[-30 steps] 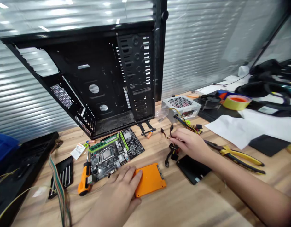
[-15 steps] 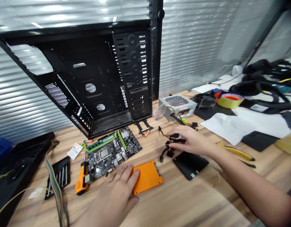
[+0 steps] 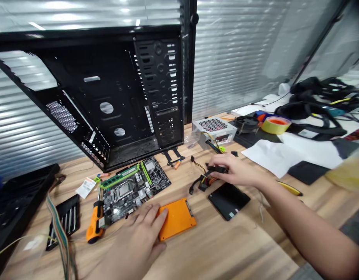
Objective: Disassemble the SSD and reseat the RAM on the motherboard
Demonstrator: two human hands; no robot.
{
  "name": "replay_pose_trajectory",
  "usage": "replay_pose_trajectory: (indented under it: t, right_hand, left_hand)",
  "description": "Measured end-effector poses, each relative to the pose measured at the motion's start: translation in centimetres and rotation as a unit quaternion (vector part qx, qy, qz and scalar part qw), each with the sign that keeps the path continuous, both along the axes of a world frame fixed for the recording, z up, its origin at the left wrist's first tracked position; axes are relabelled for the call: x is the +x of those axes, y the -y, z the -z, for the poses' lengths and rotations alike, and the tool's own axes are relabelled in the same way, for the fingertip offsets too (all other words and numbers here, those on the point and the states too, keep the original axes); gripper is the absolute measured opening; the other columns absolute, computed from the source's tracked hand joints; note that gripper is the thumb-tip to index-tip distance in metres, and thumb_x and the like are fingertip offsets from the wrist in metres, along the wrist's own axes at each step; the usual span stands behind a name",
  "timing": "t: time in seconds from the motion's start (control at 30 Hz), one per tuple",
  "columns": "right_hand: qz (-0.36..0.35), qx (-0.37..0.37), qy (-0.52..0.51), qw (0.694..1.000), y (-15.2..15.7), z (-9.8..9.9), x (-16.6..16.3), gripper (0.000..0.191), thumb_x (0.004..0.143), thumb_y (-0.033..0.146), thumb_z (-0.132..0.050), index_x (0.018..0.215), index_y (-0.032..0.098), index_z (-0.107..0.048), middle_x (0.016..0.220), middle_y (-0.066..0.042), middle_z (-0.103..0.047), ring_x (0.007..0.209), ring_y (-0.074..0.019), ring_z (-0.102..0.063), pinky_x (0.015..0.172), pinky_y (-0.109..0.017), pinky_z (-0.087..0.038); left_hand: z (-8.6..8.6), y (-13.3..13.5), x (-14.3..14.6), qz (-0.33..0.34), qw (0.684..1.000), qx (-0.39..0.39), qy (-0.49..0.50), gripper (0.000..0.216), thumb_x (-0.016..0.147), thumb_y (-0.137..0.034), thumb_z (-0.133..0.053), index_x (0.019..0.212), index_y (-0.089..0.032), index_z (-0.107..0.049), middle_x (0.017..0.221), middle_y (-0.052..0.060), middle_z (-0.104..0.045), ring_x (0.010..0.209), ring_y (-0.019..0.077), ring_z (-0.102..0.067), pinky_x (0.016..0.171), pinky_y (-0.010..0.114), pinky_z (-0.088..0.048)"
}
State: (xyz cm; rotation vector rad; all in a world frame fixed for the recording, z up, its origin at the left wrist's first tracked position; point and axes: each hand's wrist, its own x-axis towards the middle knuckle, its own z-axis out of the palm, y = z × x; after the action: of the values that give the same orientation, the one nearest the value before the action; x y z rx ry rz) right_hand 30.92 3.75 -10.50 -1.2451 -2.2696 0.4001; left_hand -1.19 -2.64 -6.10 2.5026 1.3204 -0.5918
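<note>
- The right grip [image 3: 236, 173] is clamped, thumb and fingers together, on a black power cable [image 3: 217, 169] near its connector; its leads trail to the left on the table.
- The left grip [image 3: 135, 233] is open, fingers apart and flat on top of an orange SSD [image 3: 177, 218], which lies just beside the motherboard.
- A wooden table [image 3: 226, 245] carries everything here.
- An open black computer case [image 3: 109, 97] stands tilted at the back of the table, its interior bare.
- A black panel [image 3: 21, 194] lies at the far left.
- A motherboard [image 3: 135, 190] lies flat just in front of the case, with a green-topped RAM stick [image 3: 119, 177] seated in it.
- A power supply unit [image 3: 213, 130] sits farther right, its wires spilling forward.
- A black SSD [image 3: 228, 200] lies just below the right grip.
- An orange-handled screwdriver [image 3: 94, 223] lies touching the motherboard's near edge.
- A roll of yellow tape [image 3: 276, 125] sits on the right, behind white paper [image 3: 284, 153].
</note>
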Motion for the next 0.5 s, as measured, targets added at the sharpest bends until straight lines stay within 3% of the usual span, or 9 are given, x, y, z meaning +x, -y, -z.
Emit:
replay_pose_trajectory:
  t: [0.27, 0.5]
  right_hand:
    - [0.047, 0.034, -0.188, 0.981, -0.2, -0.4, -0.1, 0.016, 0.084, 0.034, -0.063, 0.082, 0.018, -0.062, 0.079, -0.003, -0.062, 0.072, -0.0162, -0.056, 0.066, -0.028, -0.044]
    - [0.038, 0.052, -0.23, 0.971, -0.2, 0.8, -2.3, 0.018, 0.083, 0.037, -0.066, 0.081, 0.019, -0.064, 0.081, -0.004, -0.063, 0.075, -0.0167, -0.057, 0.068, -0.031, -0.046]
  left_hand:
    - [0.3, -0.2, -0.6, 0.015, 0.997, 0.038, 0.07, 0.056, 0.088, -0.03, -0.047, 0.144, -0.024, -0.04, 0.15, 0.008, -0.039, 0.133, 0.028, -0.043, 0.106, 0.046, -0.042]
    - [-1.6, -0.7, 2.2, -0.002, 0.972, 0.169, 0.161, 0.053, 0.094, -0.041, -0.04, 0.143, -0.019, -0.038, 0.146, 0.012, -0.045, 0.129, 0.0276, -0.048, 0.106, 0.047, -0.042]
